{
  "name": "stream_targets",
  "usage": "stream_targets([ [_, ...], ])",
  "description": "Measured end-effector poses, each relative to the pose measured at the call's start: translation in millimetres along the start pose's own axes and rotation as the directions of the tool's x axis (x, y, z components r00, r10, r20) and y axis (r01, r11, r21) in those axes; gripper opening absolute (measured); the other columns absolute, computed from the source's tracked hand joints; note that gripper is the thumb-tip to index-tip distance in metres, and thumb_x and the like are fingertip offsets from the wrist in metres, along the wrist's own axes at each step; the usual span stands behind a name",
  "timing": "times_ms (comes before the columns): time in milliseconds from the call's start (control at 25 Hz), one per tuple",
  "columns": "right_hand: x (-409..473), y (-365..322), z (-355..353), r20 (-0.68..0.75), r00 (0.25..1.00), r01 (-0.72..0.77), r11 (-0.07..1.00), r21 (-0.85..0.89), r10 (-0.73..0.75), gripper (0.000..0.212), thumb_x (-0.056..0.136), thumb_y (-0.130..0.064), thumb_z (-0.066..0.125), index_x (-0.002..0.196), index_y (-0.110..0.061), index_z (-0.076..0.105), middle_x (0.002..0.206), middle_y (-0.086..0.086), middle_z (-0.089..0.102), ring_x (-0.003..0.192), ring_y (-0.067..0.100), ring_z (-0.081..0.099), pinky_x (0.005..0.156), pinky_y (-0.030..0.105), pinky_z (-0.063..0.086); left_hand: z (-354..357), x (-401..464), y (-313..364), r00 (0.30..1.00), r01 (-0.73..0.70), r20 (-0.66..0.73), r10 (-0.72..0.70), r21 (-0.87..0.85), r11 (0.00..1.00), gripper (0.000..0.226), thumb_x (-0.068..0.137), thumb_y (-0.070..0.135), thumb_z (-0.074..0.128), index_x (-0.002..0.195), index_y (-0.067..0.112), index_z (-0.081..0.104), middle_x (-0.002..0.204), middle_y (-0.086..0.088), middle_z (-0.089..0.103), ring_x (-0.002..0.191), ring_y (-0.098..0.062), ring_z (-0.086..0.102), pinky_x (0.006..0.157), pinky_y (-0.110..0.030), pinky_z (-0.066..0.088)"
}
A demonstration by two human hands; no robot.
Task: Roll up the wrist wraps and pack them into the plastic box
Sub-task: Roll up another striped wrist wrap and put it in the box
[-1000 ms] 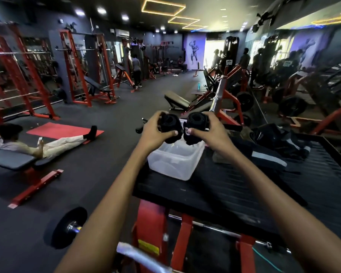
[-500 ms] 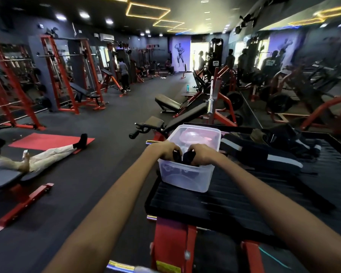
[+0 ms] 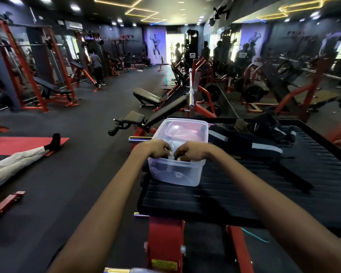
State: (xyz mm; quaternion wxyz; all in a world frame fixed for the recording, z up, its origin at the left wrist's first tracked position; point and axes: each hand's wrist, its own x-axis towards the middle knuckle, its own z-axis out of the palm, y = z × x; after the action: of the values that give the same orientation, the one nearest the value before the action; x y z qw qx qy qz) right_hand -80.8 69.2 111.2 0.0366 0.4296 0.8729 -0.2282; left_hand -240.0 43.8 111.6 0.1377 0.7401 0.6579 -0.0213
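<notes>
A clear plastic box stands on the left end of a black ribbed platform. Both my hands dip over its near rim, side by side. My left hand and my right hand have their fingers curled down inside the box. A dark rolled wrist wrap shows under my right fingers. The wrap under my left hand is hidden by the hand and the cloudy wall. Something pink lies at the box's far end.
Dark striped clothing lies on the platform right of the box. The platform sits on a red frame. An adjustable bench stands beyond the box. A person lies on a red mat at the left.
My hands held the two rolled wraps up above the box, then came down together. They are now lowered into the box's near end, with the wraps mostly out of sight.
</notes>
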Motion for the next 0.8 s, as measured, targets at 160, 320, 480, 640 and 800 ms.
stream_targets([
  [160, -4.0, -0.7, 12.9, -0.297, 0.955, 0.023, 0.994, 0.108, 0.01, 0.046, 0.091, -0.022, 0.057, 0.134, -0.008, 0.048, 0.137, 0.011, 0.052, 0.123, 0.026, 0.05, 0.101, 0.032, 0.038, 22.1, -5.7, -0.3, 0.925, -0.114, -0.377, -0.043, -0.385, 0.916, 0.03, 0.092, 0.018, 0.055, 0.121, 0.013, 0.06, 0.126, -0.009, 0.06, 0.113, -0.024, 0.056, 0.09, -0.023, 0.038],
  [320, -23.1, 5.6, 22.1, -0.669, 0.727, 0.263, 0.838, 0.478, 0.153, 0.032, 0.091, -0.015, 0.058, 0.121, -0.005, 0.057, 0.124, 0.011, 0.059, 0.107, 0.021, 0.058, 0.091, 0.026, 0.045, 32.2, -28.8, 31.0, 0.709, -0.391, -0.69, -0.146, -0.557, 0.733, 0.028, 0.09, 0.01, 0.055, 0.118, 0.014, 0.06, 0.119, 0.005, 0.06, 0.112, -0.008, 0.053, 0.09, -0.008, 0.035],
  [480, -61.7, 23.9, 26.0, -0.754, 0.577, 0.435, 0.663, 0.609, 0.315, 0.016, 0.091, -0.012, 0.057, 0.107, -0.011, 0.062, 0.102, 0.0, 0.064, 0.091, 0.01, 0.059, 0.078, 0.018, 0.047, 35.4, -38.0, 88.5, 0.73, -0.573, -0.649, -0.214, -0.752, 0.326, 0.022, 0.093, 0.006, 0.051, 0.113, 0.009, 0.059, 0.108, 0.002, 0.063, 0.097, 0.004, 0.058, 0.089, -0.01, 0.046],
  [640, -105.3, 56.9, 36.5, -0.721, 0.531, 0.48, 0.542, 0.689, 0.446, 0.012, 0.094, -0.013, 0.054, 0.103, -0.013, 0.06, 0.09, 0.001, 0.063, 0.084, 0.015, 0.06, 0.073, 0.019, 0.047, 64.0, -34.8, 149.0, 0.849, -0.488, -0.474, -0.235, -0.873, -0.003, 0.018, 0.094, 0.009, 0.05, 0.098, 0.024, 0.059, 0.104, -0.001, 0.066, 0.1, -0.011, 0.06, 0.091, -0.02, 0.045],
  [800, -134.7, 106.0, 55.4, -0.667, 0.544, 0.419, 0.524, 0.742, 0.51, 0.014, 0.093, -0.021, 0.055, 0.106, -0.017, 0.062, 0.1, 0.0, 0.065, 0.101, 0.02, 0.062, 0.088, 0.03, 0.048, 107.6, -10.8, 191.1, 0.893, -0.349, -0.356, -0.276, -0.934, 0.074, 0.015, 0.092, 0.018, 0.054, 0.104, 0.025, 0.06, 0.111, 0.0, 0.065, 0.105, -0.013, 0.059, 0.094, -0.022, 0.044],
])
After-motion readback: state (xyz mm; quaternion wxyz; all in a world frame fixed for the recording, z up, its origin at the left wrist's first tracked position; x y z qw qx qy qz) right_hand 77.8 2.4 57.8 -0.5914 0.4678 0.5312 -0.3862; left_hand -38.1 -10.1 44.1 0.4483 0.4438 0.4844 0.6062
